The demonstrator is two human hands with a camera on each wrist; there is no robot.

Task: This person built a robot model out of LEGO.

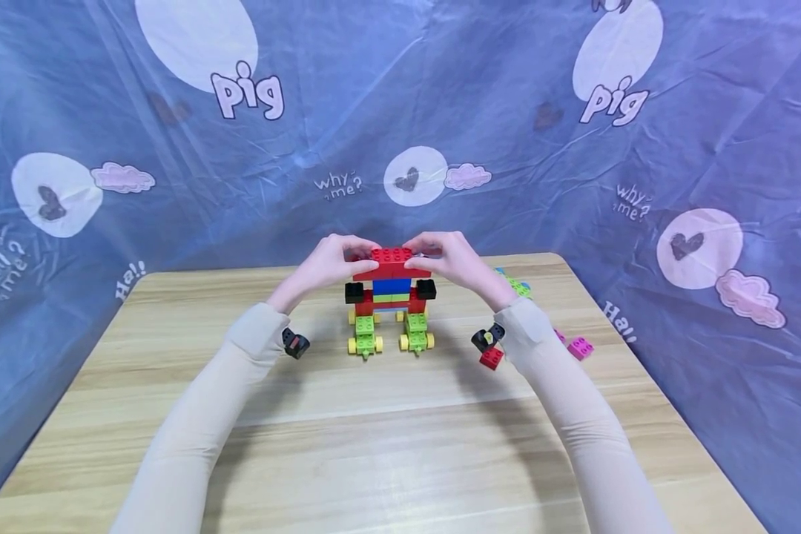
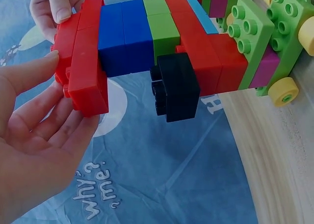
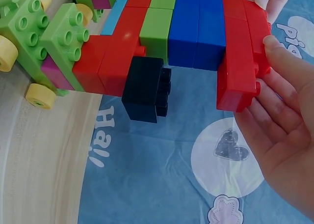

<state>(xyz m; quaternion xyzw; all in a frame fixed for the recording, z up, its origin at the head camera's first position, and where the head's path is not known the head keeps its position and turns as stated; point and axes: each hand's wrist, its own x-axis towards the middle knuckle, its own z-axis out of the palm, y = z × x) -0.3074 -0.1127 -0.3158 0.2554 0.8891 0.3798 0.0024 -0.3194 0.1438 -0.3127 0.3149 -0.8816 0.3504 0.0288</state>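
A toy-brick build stands upright on the wooden table, its green wheeled bases [image 1: 417,332] at the bottom. Red bricks, a thin light-blue strip [image 2: 201,14], lime bricks [image 3: 156,42] and blue bricks [image 1: 391,286] rise above them. A black brick [image 1: 354,292] juts out on one side and another black brick [image 1: 425,288] on the other. Red bricks form the top, ending in a studded red brick [image 1: 391,256]. My left hand [image 1: 330,261] pinches this top brick at its left end, thumb in front. My right hand [image 1: 450,259] pinches its right end the same way.
A loose red brick [image 1: 491,358] lies by my right wrist. Farther right are a pink brick [image 1: 580,348] and, partly behind my right arm, green pieces [image 1: 519,286]. A blue printed cloth [image 1: 534,200] hangs behind the table.
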